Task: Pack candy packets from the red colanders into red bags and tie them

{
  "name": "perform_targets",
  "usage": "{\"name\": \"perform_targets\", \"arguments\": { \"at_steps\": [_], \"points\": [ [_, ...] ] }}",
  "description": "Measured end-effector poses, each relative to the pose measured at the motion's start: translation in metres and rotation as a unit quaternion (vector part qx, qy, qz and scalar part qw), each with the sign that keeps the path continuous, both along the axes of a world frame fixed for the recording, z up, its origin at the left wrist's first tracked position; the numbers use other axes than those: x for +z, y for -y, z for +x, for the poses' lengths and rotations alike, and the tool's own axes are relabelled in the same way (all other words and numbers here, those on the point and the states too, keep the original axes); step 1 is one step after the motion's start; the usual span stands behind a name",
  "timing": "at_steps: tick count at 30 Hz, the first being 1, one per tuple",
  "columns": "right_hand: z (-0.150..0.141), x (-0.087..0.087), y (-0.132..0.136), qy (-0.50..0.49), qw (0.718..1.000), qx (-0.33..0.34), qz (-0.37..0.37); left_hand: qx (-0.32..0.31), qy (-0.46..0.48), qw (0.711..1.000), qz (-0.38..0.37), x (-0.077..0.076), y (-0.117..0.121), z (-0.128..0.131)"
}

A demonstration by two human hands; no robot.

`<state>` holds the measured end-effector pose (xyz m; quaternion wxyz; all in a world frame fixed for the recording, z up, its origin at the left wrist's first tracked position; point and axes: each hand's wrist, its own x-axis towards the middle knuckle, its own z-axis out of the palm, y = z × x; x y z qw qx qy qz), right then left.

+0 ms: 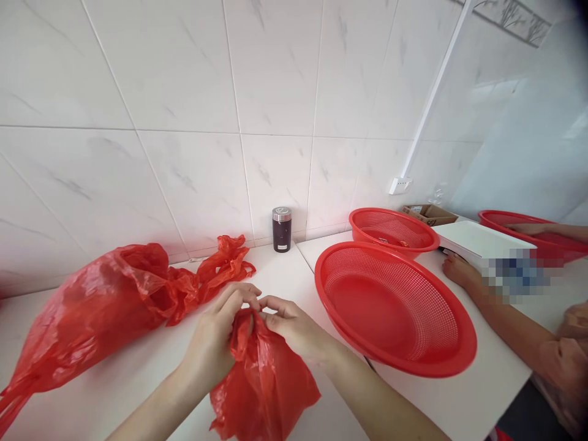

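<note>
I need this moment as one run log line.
left hand: holding small red bag; right hand: pinching its top; left side: bigger red bag; right side: red basket

Dark tumbler (282, 236) with silver lid (282, 213), marbled wall tiles (184, 73), white socket (400, 185) below a conduit (434, 98), open cardboard box (436, 218)

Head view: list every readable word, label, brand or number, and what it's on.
None legible.
Dark tumbler: mark on the lid and small white label, both too small to read.
Cardboard box: dark markings, too small to read.
Small red bag: no print visible.
</note>
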<state>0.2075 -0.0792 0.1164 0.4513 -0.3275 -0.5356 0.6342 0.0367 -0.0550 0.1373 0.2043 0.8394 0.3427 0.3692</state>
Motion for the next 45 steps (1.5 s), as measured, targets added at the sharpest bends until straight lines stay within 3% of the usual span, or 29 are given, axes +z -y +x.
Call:
{"name": "perform_targets", "arguments": {
  "at_steps": [4,7,9,13,15,18,20,23,26,29,32,38,45],
  "points": [
    [0.002,0.005,0.01,0.047,0.996,-0.058,0.048,-0.051,-0.031,0.994,-0.086,0.003,0.01,-0.012],
    [-0.001,0.0,0.024,0.087,0.989,-0.079,0.093,-0.062,-0.086,0.983,-0.152,-0.006,0.01,-0.037],
    [0.0,-0.013,0.033,0.095,0.989,-0.084,0.073,-0.044,-0.1,0.977,-0.183,-0.019,0.007,-0.063],
    [0.015,-0.059,0.036,0.114,0.987,-0.109,-0.018,0.009,-0.112,0.96,-0.256,-0.048,0.002,-0.114],
    [0.022,-0.078,0.029,0.181,0.97,-0.161,0.001,0.039,-0.116,0.947,-0.298,-0.058,0.004,-0.122],
    [0.019,-0.086,0.016,0.267,0.929,-0.251,0.054,0.157,-0.017,0.935,-0.318,-0.068,0.013,-0.103],
    [0.006,-0.08,0.01,0.29,0.918,-0.26,0.072,0.21,0.071,0.919,-0.328,-0.072,0.02,-0.077],
    [-0.021,-0.077,0.009,0.368,0.897,-0.213,0.118,0.185,0.152,0.909,-0.34,-0.082,0.03,-0.039],
    [-0.043,-0.087,0.015,0.436,0.876,-0.145,0.146,0.157,0.161,0.928,-0.298,-0.095,0.03,-0.02],
    [-0.047,-0.094,0.022,0.435,0.879,-0.141,0.137,0.147,0.121,0.953,-0.236,-0.107,0.021,-0.018],
    [-0.04,-0.089,0.032,0.417,0.883,-0.165,0.141,0.141,0.062,0.967,-0.203,-0.113,0.01,-0.021],
    [-0.021,-0.091,0.046,0.485,0.87,-0.047,0.075,0.138,-0.075,0.979,-0.129,-0.12,-0.014,-0.032],
    [0.006,-0.099,0.044,0.443,0.894,-0.057,0.008,0.026,-0.226,0.974,-0.004,-0.137,-0.045,-0.053]
  ]
}}
